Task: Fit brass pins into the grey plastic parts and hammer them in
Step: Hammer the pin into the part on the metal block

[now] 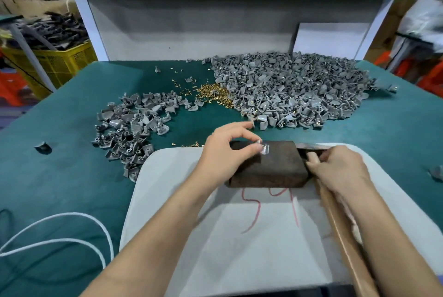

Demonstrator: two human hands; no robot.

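Green desk point(60, 177) is bearing a dark block point(271, 169), on which the left grip point(227, 150) is pinching a grey plastic part point(263, 149) steady for hammering. Right of the block the right grip point(340, 169) is clasping the hammer point(338, 224); brass pins point(213, 93) are lying beyond.

Matt grey plastic parts point(287, 88), shiny brass pins point(213, 94), a rough rusty-brown block point(271, 167), green cloth-like desk point(60, 172).

grey plastic part point(263, 149): small, pale, blurred; pinched by the left hand point(225, 153) on the dark block point(275, 172).
large grey heap point(292, 90): loose parts, far right.
small grey heap point(133, 129): loose parts, left.
brass pins point(215, 95): gold pile between the heaps, touching the large one.
hammer point(339, 224): wooden handle gripped by the right hand point(340, 172); head blurred.
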